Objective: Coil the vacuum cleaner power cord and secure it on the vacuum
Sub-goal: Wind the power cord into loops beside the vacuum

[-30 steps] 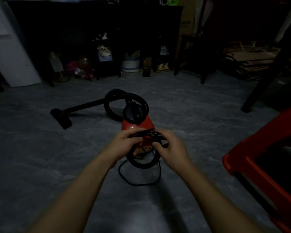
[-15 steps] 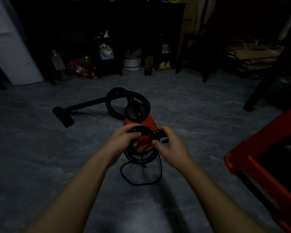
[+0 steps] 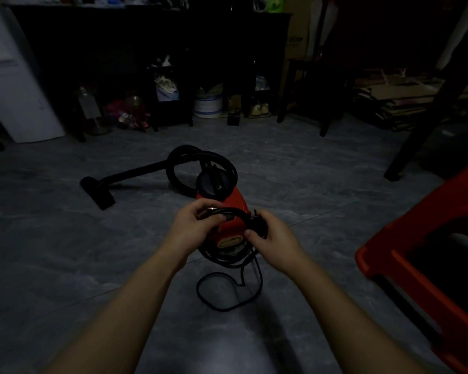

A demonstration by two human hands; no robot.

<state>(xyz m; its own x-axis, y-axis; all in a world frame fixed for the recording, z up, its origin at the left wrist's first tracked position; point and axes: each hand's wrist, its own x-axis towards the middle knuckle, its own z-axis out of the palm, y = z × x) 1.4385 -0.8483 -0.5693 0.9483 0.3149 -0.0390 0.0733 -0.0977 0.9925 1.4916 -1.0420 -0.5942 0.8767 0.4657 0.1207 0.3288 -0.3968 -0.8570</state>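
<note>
A small red vacuum cleaner (image 3: 231, 202) stands on the grey floor in the middle of the dim room, its black hose (image 3: 181, 168) looped behind it. A wand runs left to the floor nozzle (image 3: 96, 193). I hold the black power cord (image 3: 234, 214) as a coil in front of the vacuum's near end. My left hand (image 3: 195, 229) grips the coil's left side. My right hand (image 3: 273, 238) grips its right side near the plug. One loose loop of cord (image 3: 227, 292) lies on the floor below my hands.
A red plastic stool (image 3: 427, 265) stands close at the right. Dark table legs (image 3: 422, 136) rise at the far right. Along the back wall sit dark shelves, bottles, a white bucket (image 3: 208, 105) and stacked cardboard (image 3: 400, 101). A white panel (image 3: 14, 85) leans at the left.
The view has drifted slightly down and the hands sit a little higher against the vacuum. The coil is held closer over the vacuum's near end; the loose floor loop looks unchanged.
</note>
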